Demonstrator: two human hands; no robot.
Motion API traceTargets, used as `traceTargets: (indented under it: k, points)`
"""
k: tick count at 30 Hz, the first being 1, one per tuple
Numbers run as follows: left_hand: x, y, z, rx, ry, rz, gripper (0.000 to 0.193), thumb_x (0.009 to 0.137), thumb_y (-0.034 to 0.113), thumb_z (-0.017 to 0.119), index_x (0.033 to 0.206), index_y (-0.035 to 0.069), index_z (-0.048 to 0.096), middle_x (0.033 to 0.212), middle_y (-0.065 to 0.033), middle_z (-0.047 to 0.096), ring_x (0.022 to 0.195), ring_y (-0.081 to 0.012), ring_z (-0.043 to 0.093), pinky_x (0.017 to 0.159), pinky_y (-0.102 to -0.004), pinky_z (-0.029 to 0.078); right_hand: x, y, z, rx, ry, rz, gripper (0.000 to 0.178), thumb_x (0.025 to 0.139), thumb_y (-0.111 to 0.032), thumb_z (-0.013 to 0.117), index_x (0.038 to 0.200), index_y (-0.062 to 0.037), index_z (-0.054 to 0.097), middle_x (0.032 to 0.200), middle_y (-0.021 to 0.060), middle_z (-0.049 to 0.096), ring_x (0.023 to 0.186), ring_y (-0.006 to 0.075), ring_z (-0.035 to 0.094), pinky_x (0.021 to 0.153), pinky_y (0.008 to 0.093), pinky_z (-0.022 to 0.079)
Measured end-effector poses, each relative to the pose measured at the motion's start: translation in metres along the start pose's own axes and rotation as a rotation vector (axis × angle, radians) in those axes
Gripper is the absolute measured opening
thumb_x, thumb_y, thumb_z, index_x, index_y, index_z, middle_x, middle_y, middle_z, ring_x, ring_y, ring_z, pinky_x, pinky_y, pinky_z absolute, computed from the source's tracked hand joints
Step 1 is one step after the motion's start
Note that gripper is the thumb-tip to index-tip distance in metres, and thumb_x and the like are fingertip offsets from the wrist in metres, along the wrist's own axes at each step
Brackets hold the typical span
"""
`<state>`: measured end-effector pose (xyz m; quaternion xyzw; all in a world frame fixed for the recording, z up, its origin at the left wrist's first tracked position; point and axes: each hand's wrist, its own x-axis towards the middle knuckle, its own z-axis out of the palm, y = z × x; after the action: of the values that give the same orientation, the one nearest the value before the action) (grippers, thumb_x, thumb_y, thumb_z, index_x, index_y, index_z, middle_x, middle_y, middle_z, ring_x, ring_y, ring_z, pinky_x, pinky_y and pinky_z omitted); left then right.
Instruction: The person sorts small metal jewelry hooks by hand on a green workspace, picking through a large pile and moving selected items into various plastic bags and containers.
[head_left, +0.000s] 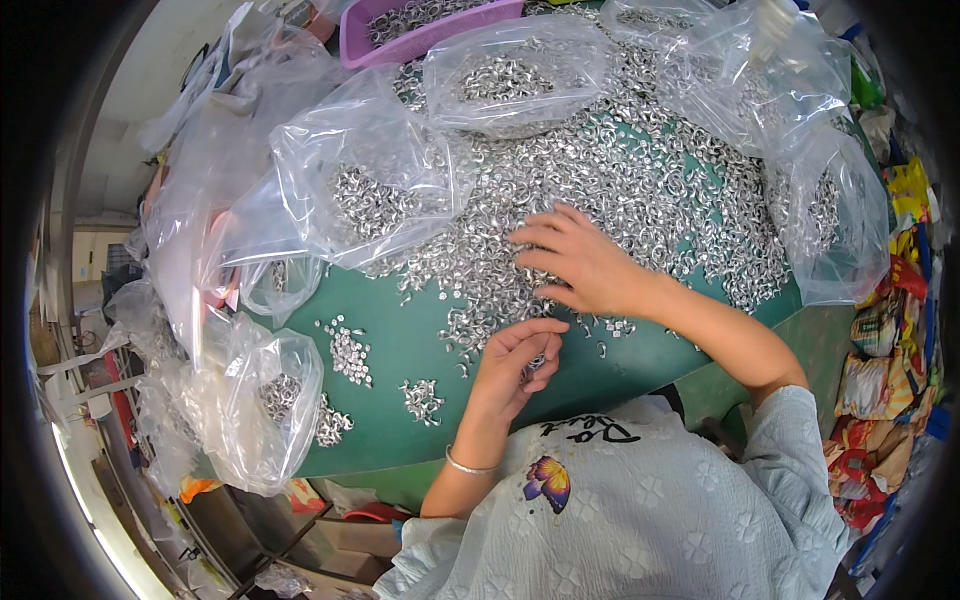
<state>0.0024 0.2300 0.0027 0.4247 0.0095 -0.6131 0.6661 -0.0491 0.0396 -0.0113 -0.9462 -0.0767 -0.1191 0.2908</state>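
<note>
A wide heap of small shiny metal pieces [600,180], many of them curved like little hooks or rings, covers much of the green tabletop [385,300]. My right hand [585,262] rests over the near part of this heap, fingers apart and fingertips among the pieces. Nearer to me, my left hand [515,365] is curled closed, palm partly up, around a few small metal pieces [535,362]. To its left lie a small pile of hooked pieces [422,402] and a group of rounder pieces [350,355].
Clear plastic bags holding similar pieces ring the heap: one bag [370,190] at left, another [515,75] at the back, another [830,220] at right. A knotted bag [265,400] sits at the near left. A purple basin [430,38] stands behind; colourful packages [880,390] lie beyond the right edge.
</note>
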Motion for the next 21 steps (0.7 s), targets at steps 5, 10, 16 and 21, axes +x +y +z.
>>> traceTargets:
  k: [5, 10, 16, 21]
  points:
    - [-0.006, 0.002, -0.009, -0.078, 0.025, 0.057, 0.022, 0.092, 0.011, 0.048, 0.106, -0.003, 0.057, 0.066, -0.0009, 0.041, 0.048, -0.0062, 0.035, 0.035, -0.0158, 0.022, -0.021, -0.020, -0.009, 0.040, -0.046, -0.102, 0.032, 0.071, -0.013, 0.068, 0.101, -0.0071, 0.059, 0.110, 0.0073, 0.054, 0.111, 0.0243, 0.047, 0.099, 0.0431, 0.033]
    - [-0.008, 0.004, -0.007, -0.017, 0.087, 0.070, 0.025, 0.095, 0.018, 0.046, 0.105, -0.002, 0.056, 0.064, 0.0012, 0.038, 0.048, -0.0055, 0.034, 0.035, -0.0165, 0.022, -0.003, 0.004, -0.017, 0.081, 0.124, 0.117, 0.024, 0.075, -0.013, 0.066, 0.096, -0.0060, 0.062, 0.107, 0.0076, 0.057, 0.105, 0.0258, 0.050, 0.090, 0.0430, 0.036]
    - [0.001, 0.006, -0.001, 0.083, 0.140, 0.130, 0.024, 0.095, 0.017, 0.045, 0.106, -0.002, 0.057, 0.064, 0.0021, 0.038, 0.048, -0.0049, 0.034, 0.036, -0.0166, 0.022, 0.040, 0.033, 0.004, -0.252, 0.254, 0.084, 0.019, 0.076, -0.009, 0.062, 0.094, -0.0033, 0.061, 0.107, 0.0077, 0.057, 0.100, 0.0286, 0.052, 0.089, 0.0408, 0.039]
    - [-0.001, 0.011, -0.005, 0.085, 0.176, 0.131, 0.024, 0.095, 0.015, 0.045, 0.107, -0.002, 0.057, 0.064, 0.0023, 0.040, 0.048, -0.0046, 0.035, 0.037, -0.0164, 0.023, 0.017, 0.025, -0.012, -0.084, 0.221, 0.125, 0.021, 0.075, 0.002, 0.055, 0.095, -0.0014, 0.060, 0.096, 0.0117, 0.059, 0.094, 0.0304, 0.055, 0.082, 0.0390, 0.044]
